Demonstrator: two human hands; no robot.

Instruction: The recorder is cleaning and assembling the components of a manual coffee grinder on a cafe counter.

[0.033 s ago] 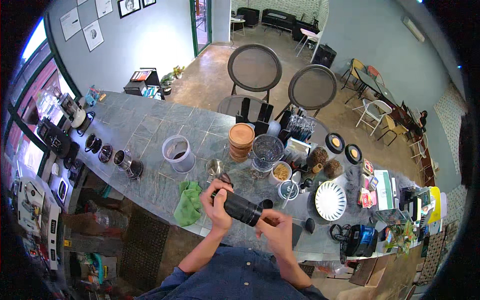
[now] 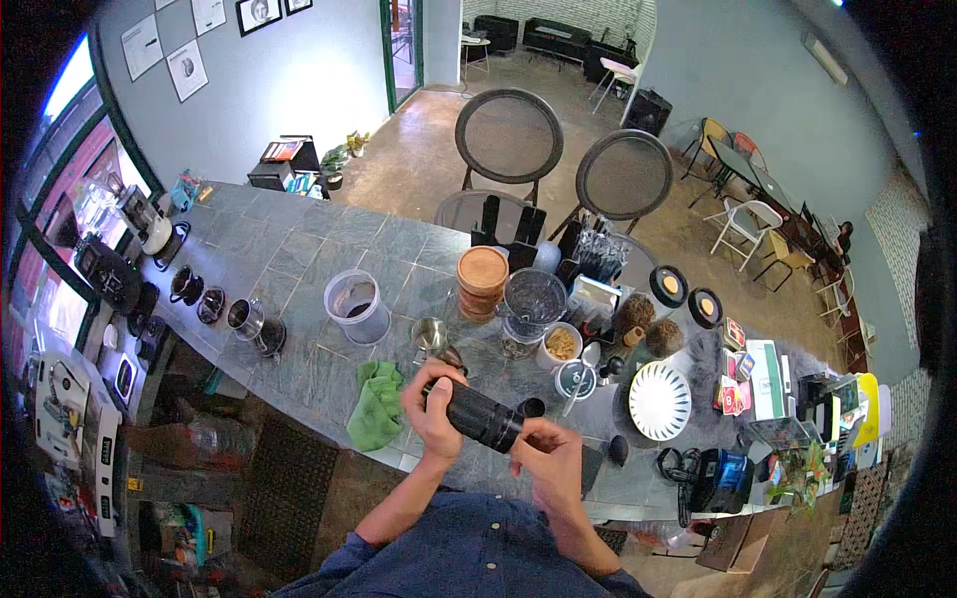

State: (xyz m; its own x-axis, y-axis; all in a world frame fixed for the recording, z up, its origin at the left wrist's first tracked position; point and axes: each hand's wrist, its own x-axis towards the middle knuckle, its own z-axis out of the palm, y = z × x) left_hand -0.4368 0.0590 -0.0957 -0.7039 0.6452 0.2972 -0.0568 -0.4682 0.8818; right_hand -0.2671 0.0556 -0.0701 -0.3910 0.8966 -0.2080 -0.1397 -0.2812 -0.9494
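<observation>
A black cylindrical hand coffee grinder (image 2: pixel 480 414) is tilted in front of me, above the counter's near edge. My left hand (image 2: pixel 435 421) wraps round its upper-left end. At the lower-right end, my right hand (image 2: pixel 553 460) has its fingers bent and pinched against the grinder's rim; what lies under the fingertips is hidden. A round black knob (image 2: pixel 531 408) shows just beyond that end. Left of my hands a crumpled green cloth (image 2: pixel 376 404) lies on the counter. A small steel cup (image 2: pixel 430 336) stands just past my left hand.
The grey tiled counter (image 2: pixel 299 264) carries a translucent tub (image 2: pixel 357 324) with dark contents and a stack of wooden lids (image 2: pixel 482 279). Right of them are a clear dripper (image 2: pixel 533 296), a white ribbed plate (image 2: pixel 659 401) and a black camera (image 2: pixel 720 480). A steel pitcher (image 2: pixel 267 340) stands left.
The grinder and both hands have shifted very slightly to the right. My hold on it looks the same.
</observation>
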